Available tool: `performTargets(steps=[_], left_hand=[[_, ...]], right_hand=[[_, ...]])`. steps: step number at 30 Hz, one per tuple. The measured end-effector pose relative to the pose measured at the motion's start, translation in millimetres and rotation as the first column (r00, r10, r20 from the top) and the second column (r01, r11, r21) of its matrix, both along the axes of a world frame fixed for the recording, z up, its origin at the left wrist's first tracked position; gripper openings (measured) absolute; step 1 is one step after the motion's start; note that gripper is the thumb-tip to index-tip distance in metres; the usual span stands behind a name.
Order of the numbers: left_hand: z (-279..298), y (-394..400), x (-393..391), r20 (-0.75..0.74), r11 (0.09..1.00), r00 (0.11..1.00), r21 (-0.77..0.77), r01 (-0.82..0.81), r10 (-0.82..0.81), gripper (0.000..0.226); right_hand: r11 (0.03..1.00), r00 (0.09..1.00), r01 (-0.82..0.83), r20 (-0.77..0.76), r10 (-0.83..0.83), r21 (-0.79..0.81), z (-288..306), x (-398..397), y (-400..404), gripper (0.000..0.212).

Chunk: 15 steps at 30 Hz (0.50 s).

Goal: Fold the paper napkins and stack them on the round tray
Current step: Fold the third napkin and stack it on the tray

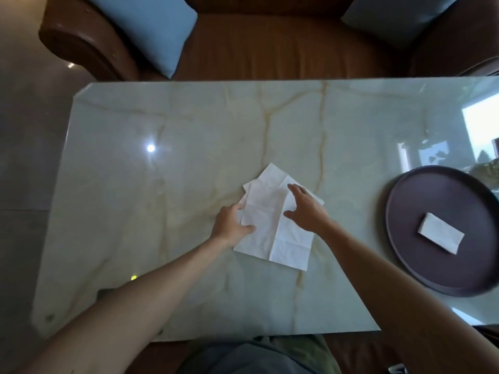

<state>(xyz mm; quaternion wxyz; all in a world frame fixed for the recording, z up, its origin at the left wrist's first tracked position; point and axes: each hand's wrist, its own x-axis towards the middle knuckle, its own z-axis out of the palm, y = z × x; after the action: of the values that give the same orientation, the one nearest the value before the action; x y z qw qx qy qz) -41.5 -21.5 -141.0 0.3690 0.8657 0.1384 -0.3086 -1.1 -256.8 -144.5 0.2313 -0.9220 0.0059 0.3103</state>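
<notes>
Unfolded white paper napkins (272, 225) lie overlapped in the middle of the marble table (162, 184). At their left edge my left hand (232, 225) pinches the top napkin between thumb and fingers. Spread flat, my right hand (303, 209) rests on the right part of the napkins with fingers apart. At the right edge of the table sits a dark round tray (405, 211), and one folded napkin (440, 237) lies on it.
A brown sofa (270, 44) with two blue cushions (151, 28) stands beyond the table's far edge. Grey floor (27, 157) shows at the left. My lap is below the near table edge.
</notes>
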Motion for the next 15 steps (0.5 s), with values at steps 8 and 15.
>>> performTargets(steps=[8, 15], left_hand=[[-5.1, 4.2, -0.5, -0.014, 0.999, 0.999, -0.009, 0.042, -0.042, 0.072], [12.3, -19.7, 5.6, 0.020, 0.985, 0.986, -0.057, 0.164, -0.163, 0.093]], right_hand=[[0.977, 0.982, 0.181, -0.032, -0.185, -0.109, -16.1, 13.9, 9.0, 0.041], [0.985, 0.990, 0.140, 0.033, -0.138, -0.105, 25.3, 16.1, 9.0, 0.004]])
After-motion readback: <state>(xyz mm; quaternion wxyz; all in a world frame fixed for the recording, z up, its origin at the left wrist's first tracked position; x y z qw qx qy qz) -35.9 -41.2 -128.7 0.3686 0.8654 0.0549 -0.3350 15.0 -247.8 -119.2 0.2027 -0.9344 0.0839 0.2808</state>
